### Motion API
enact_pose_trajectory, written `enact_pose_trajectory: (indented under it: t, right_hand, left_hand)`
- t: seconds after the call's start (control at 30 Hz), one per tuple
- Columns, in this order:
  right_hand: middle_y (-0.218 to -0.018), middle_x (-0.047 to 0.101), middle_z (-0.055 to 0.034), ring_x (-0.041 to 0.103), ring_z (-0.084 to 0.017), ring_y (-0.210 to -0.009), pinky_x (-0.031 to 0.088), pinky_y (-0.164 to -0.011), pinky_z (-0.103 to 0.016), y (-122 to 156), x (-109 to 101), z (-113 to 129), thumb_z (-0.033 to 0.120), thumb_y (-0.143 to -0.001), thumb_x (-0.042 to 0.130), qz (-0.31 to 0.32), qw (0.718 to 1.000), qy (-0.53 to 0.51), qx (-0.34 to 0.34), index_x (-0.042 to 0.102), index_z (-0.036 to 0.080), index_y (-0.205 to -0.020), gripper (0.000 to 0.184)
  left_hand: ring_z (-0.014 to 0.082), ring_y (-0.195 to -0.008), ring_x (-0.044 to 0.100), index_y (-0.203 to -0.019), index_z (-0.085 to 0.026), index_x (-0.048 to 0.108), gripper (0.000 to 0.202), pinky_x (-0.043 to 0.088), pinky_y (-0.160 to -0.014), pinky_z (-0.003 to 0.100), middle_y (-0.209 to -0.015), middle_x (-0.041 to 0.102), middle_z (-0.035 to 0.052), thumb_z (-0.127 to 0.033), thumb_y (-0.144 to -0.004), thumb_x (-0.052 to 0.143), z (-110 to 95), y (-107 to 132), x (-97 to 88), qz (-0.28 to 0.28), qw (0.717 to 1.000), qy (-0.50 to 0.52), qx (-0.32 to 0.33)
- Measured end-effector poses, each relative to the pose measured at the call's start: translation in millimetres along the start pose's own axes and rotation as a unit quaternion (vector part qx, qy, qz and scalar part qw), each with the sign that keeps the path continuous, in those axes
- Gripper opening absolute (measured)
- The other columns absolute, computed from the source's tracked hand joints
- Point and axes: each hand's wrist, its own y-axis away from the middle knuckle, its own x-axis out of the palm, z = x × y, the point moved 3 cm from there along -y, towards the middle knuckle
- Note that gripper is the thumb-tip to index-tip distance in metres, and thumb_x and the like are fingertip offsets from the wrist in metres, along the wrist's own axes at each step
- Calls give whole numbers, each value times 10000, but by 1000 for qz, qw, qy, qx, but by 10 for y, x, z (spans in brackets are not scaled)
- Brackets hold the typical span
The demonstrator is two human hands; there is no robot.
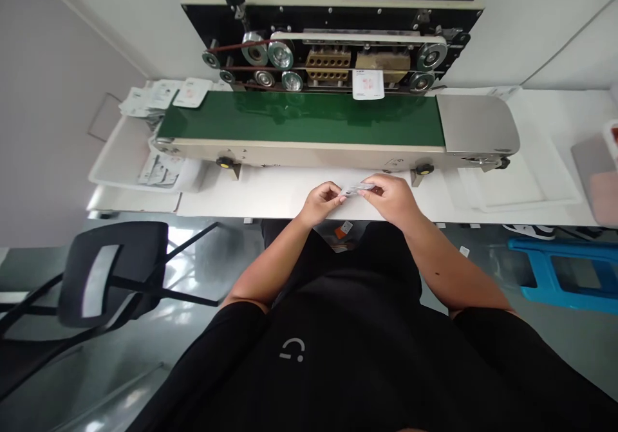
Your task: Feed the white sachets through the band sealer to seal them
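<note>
Both my hands hold a small whitish-silver packet (355, 189) just above the white table's front edge. My left hand (321, 203) pinches its left end between thumb and fingers. At the other end, my right hand (393, 201) grips it with thumb and fingertips. The packet is seen nearly edge-on, so its print and whether it is sealed cannot be made out. Behind my hands runs the green conveyor belt (299, 120) of a band sealing machine. Another white packet (368, 85) with reddish print hangs from the sealer's band, right of the brass blocks.
A white bin (116, 165) at left holds several packets, with more piled at the belt's left end (193, 93). At right lies a shallow white tray (526, 190). A black chair (113, 271) stands at left, a blue stool (535, 268) at right.
</note>
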Motion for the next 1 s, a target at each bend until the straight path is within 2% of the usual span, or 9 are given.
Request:
enact_pose_trajectory:
  t: [0.1, 0.2, 0.27, 0.33, 0.57, 0.77, 0.87, 0.93, 1.0]
  right_hand:
    - [-911, 775, -60, 720, -205, -770, 615, -690, -373, -83, -542, 53, 414, -947, 775, -87, 996, 23, -23, 817, 222, -949, 196]
    - [-1084, 803, -73, 775, -236, -996, 646, -911, -425, -241, -1158, 30, 266, -973, 746, -211, 971, 85, -73, 863, 218, -1064, 156]
    - [-1175, 802, -81, 772, -232, -1140, 613, -1055, -418, -416, -1446, -52, 114, -961, 708, -248, 953, 151, -84, 875, 202, -1119, 246]
    - [-1236, 790, -100, 760, -214, -1214, 576, -1130, -380, -628, -1604, -173, -2, -927, 677, -248, 944, 207, -64, 872, 161, -1157, 343]
    - [-1295, 768, -134, 741, -184, -1253, 524, -1193, -336, -1211, -1564, -525, 10, -957, 660, -196, 948, 250, -4, 847, 75, -1190, 306]
    - [-1250, 777, 21, 726, -218, -1221, 565, -1236, -455, -1454, -1363, -589, 78, -896, 726, -165, 966, 195, -47, 848, 232, -1159, 329]
    - [-1325, 728, 5, 699, -244, -1250, 625, -1163, -476, -1437, -1279, -547, 180, -883, 811, -143, 976, 160, -30, 826, 249, -1173, 299]
    - [-1443, 650, -12, 695, -284, -1259, 685, -1023, -485, -1311, -1319, -499, 293, -829, 907, -137, 983, 120, -35, 776, 273, -1291, 481]
    - [-1519, 574, -34, 706, -319, -1239, 696, -903, -491, -1102, -1519, -485, 429, -833, 919, -179, 977, 104, -53, 682, 307, -1429, 653]
  left_hand:
    - [135, -783, 662, -937, -189, 708, 400, 536, -744, 287, -875, 713, 29, -515, -826, 912, -16, -6, -15, -14, 1000, 8, -4]
    - [129, -772, 665, -948, -182, 711, 390, 543, -741, 282, -883, 722, 38, -514, -851, 892, -13, -17, -28, -22, 1000, 9, -7]
    - [128, -771, 667, -935, -178, 713, 384, 542, -739, 278, -878, 726, 41, -515, -862, 882, -9, -20, -28, -23, 1000, 3, -10]
    - [130, -775, 670, -920, -177, 713, 384, 542, -739, 276, -868, 728, 41, -520, -865, 877, -5, -19, -27, -24, 1000, -2, -11]
    - [127, -784, 667, -926, -171, 716, 377, 542, -762, 276, -879, 735, 45, -513, -877, 867, 37, -4, -46, -19, 1000, 0, -7]
    - [130, -804, 655, -932, -171, 705, 351, 531, -782, 287, -889, 727, 42, -490, -900, 850, 20, 1, -46, -11, 1000, -4, -6]
    - [133, -799, 649, -934, -174, 701, 345, 526, -778, 293, -889, 723, 40, -483, -899, 852, 21, -1, -47, -10, 1000, -10, -6]
    - [136, -799, 650, -932, -177, 699, 346, 525, -778, 296, -884, 719, 38, -484, -895, 855, 29, -1, -56, -12, 1000, -13, -6]
    - [140, -806, 651, -935, -179, 701, 350, 525, -782, 299, -881, 714, 38, -490, -892, 856, 38, 4, -72, -14, 1000, -17, -8]
